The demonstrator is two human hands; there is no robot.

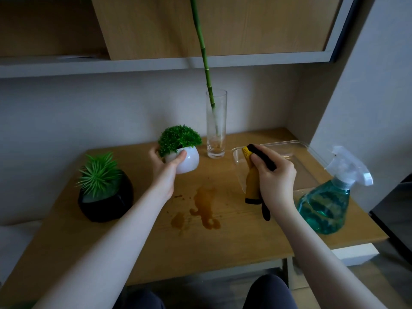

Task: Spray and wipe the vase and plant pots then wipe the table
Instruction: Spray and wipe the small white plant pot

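Observation:
My left hand [163,162] grips a small white plant pot [189,161] with a bushy green plant, held tilted just above the wooden table [156,246]. My right hand [275,175] holds a yellow and black cloth [253,186] that hangs down over the table. A tall glass vase [215,130] with a green bamboo stem stands at the back. A black pot [107,201] with a spiky green plant sits at the left. A spray bottle [327,206] of blue-green liquid stands at the right edge.
A brown liquid stain [204,206] spreads over the table's middle. A clear plastic tray [278,161] lies behind my right hand. Shelving [156,63] hangs overhead, walls close the back and right. My knees show below the table's front edge.

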